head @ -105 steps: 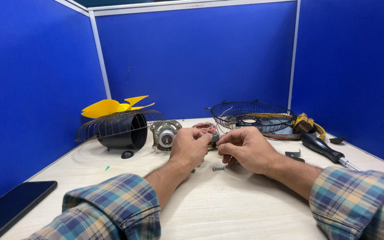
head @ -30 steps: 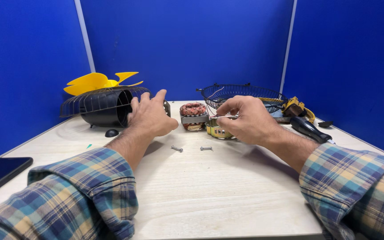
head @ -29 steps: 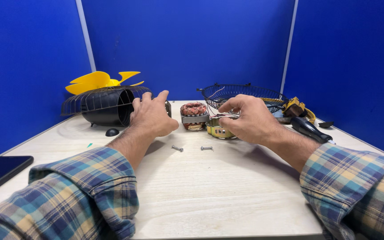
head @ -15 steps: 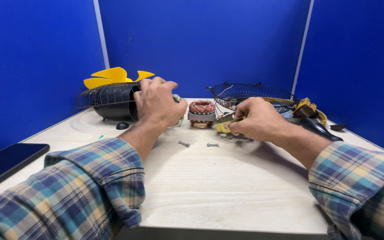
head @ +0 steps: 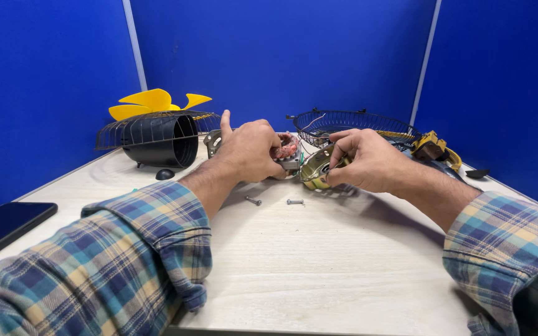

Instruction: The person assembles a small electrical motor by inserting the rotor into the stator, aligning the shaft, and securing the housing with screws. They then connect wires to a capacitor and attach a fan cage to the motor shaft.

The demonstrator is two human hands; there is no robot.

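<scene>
Left hand [head: 251, 151]: grip closed on the motor core [head: 286, 149], a copper-wound piece with a grey metal body, held just above the tabletop [head: 319, 261]; forefinger points up.
Right hand [head: 365, 163]: grip closed, fingertips pinched on the brass-coloured motor cover [head: 314, 169], which sits just beside the motor core, touching or nearly so.
Where the motor parts are: middle of the tabletop, between the two hands, in front of the wire basket.
Wire basket [head: 350, 124]: dark round fan guard lying open side up behind the right hand; what lies inside it cannot be made out beyond a thin wire.
Black housing [head: 160, 140]: round tube on its side at the left, open end facing the hands, inside dark; a second wire guard [head: 116, 130] rings it, a yellow fan blade [head: 151, 101] behind.
Screws [head: 294, 201]: two lying loose on the tabletop just before the hands, near each other.
Black cap [head: 164, 175]: small, beside the housing.
Yellow tool [head: 434, 149]: right of the basket.
Phone [head: 1, 227]: dark, flat, at the left edge.
Labels, signs: none readable.
</scene>
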